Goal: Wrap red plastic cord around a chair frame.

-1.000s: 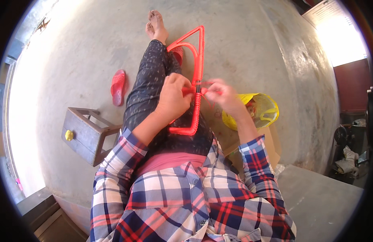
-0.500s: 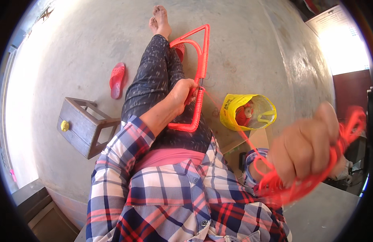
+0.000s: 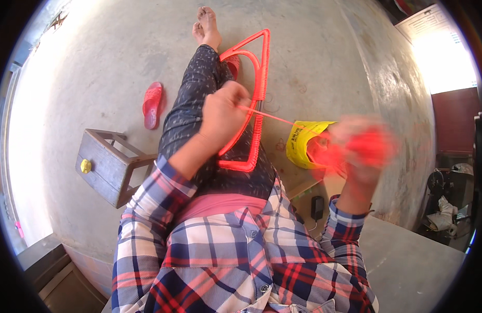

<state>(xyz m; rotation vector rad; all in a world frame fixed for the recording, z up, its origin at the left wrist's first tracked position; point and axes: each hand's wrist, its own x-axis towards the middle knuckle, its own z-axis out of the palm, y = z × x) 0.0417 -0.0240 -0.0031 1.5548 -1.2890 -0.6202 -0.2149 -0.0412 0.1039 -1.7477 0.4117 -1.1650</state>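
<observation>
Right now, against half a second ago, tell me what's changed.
The right hand, blurred, has moved up and leftward with the red cord bundle, now hiding part of the yellow bag. The left hand has shifted up and left from the dark gap in the red frame; a strand runs from its fingers. Frame, stool and slipper stayed about put.
</observation>
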